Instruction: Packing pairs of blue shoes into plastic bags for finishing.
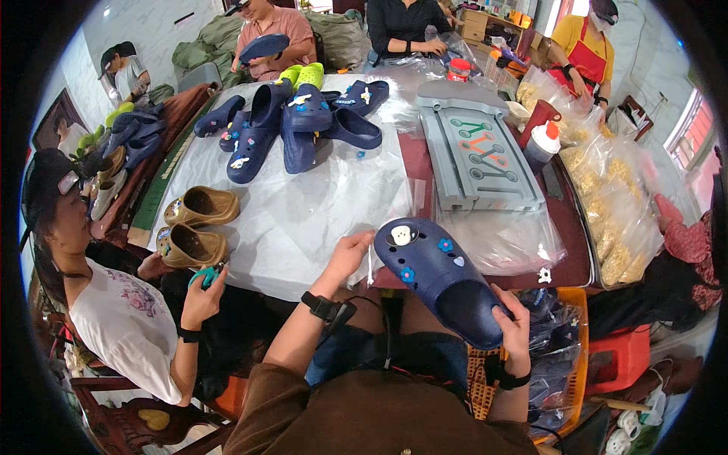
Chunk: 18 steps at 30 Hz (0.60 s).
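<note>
Navy foam clog [440, 277] is sitting up off the tabletop [303, 220], right hand [516, 322] cupping its heel, fingers wrapped around the rim, while the left hand [350, 254] is pinching a small clear packet [369, 262] beside the toe. Charm-fitting looks under way, several already studding the toe; next up, probably, freeing another charm and pressing it into an open hole.

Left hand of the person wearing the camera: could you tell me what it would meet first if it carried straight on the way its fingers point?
Probably the navy clog: the left hand points right toward its toe, just short of it.
</note>
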Each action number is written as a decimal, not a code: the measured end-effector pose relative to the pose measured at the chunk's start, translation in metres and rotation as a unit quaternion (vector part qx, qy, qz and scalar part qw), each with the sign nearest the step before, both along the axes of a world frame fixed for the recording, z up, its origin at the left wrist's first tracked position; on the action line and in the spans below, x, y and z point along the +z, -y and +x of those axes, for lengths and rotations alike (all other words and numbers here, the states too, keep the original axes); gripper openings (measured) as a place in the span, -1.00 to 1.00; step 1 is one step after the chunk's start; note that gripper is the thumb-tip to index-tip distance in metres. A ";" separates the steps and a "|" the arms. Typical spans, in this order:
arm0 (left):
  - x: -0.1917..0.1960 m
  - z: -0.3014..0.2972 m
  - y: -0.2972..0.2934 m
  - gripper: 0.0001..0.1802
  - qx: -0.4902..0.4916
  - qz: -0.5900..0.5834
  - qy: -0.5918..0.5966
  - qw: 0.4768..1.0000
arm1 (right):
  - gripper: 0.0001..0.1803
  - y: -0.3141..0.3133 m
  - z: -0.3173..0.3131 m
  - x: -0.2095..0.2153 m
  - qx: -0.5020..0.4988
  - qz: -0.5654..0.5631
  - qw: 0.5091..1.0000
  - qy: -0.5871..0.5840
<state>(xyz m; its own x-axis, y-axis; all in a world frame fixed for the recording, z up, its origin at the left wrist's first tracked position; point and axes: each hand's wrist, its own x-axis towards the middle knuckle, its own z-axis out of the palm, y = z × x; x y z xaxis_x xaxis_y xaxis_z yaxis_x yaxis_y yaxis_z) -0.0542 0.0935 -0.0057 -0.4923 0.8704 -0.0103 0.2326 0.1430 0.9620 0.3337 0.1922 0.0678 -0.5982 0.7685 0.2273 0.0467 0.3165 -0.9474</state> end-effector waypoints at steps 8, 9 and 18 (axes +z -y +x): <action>0.020 0.021 0.013 -0.53 -0.048 0.040 -0.252 0.966 | -0.51 0.000 0.001 -0.004 -0.039 -0.009 0.999 0.014; 0.021 0.026 0.016 -0.53 -0.042 0.044 -0.304 0.951 | -0.51 0.000 0.001 -0.004 -0.040 -0.010 0.999 0.014; 0.028 0.025 0.017 -0.56 0.012 0.030 -0.186 0.982 | -0.48 0.014 -0.006 0.027 -0.024 0.110 0.991 0.073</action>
<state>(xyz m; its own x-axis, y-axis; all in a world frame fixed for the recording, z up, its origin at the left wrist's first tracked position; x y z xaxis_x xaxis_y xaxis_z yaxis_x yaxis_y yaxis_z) -0.0294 0.0769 0.0224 -0.4719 0.8524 0.2251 0.5671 0.0979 0.8178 0.3279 0.1785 0.0945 -0.6007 0.7383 0.3066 0.1978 0.5089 -0.8378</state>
